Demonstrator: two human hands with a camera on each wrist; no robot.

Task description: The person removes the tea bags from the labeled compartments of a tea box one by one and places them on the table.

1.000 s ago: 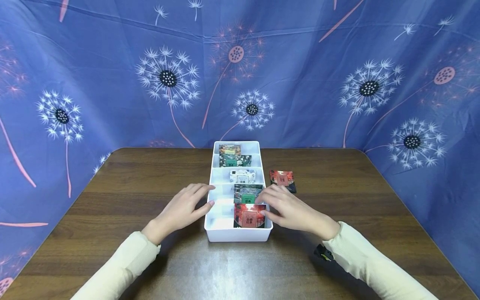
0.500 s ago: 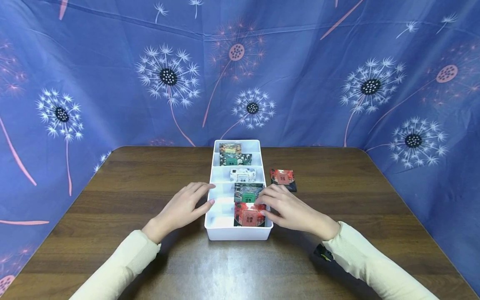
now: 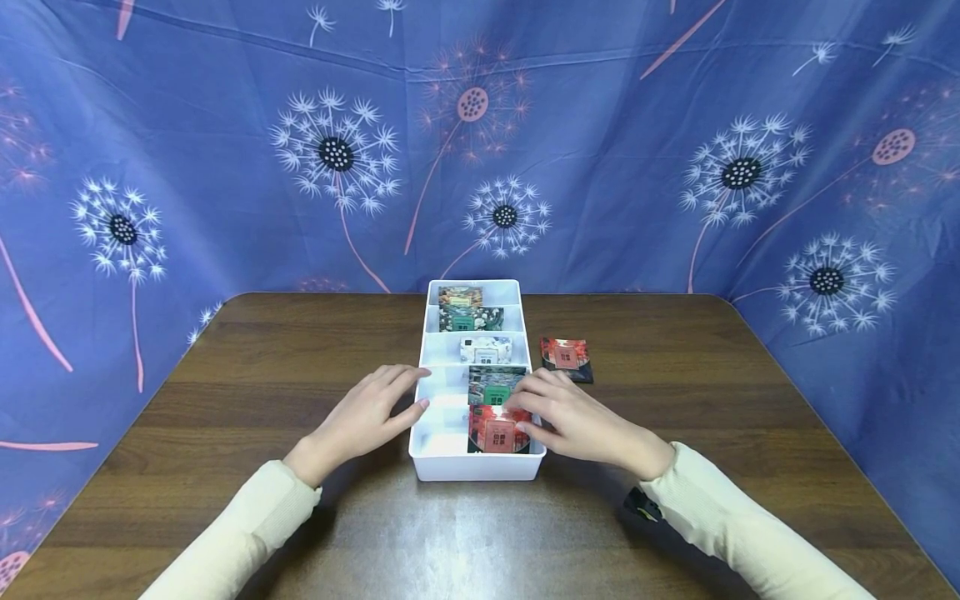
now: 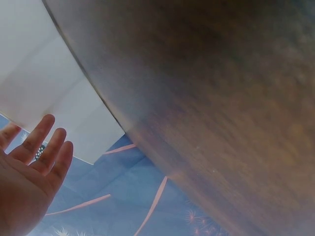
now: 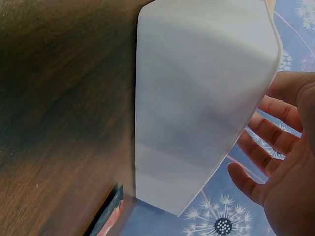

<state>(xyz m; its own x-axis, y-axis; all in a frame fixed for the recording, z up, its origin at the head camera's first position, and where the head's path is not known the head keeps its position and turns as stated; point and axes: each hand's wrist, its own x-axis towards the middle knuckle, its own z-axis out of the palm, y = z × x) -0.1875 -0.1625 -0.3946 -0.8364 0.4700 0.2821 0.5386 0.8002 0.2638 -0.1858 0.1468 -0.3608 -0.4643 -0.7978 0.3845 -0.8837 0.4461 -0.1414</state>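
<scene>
A white divided box (image 3: 480,469) stands mid-table, holding tea bag sachets in a row of compartments. My left hand (image 3: 363,421) is at its left rim, fingers loosely extended and holding nothing; the left wrist view shows that hand (image 4: 34,172) beside the box's outer wall. Over the right rim reaches my right hand (image 3: 581,421), thumb and forefinger by the red sachet (image 3: 498,433) in the nearest compartment. Its fingers are spread and relaxed in the right wrist view, though the thumb tip is hidden by the wall. Behind the red one stands a green sachet (image 3: 491,385).
Farther back in the box are a white sachet (image 3: 486,348), a dark floral one (image 3: 471,318) and an orange one (image 3: 460,296). Another red sachet (image 3: 566,357) lies on the wooden table (image 3: 300,350), right of the box. A blue dandelion-print cloth (image 3: 600,167) hangs behind.
My right hand has shifted slightly left, its thumb and forefinger farther over the red sachet. The left hand keeps its place at the rim, and the sachets stay where they were.
</scene>
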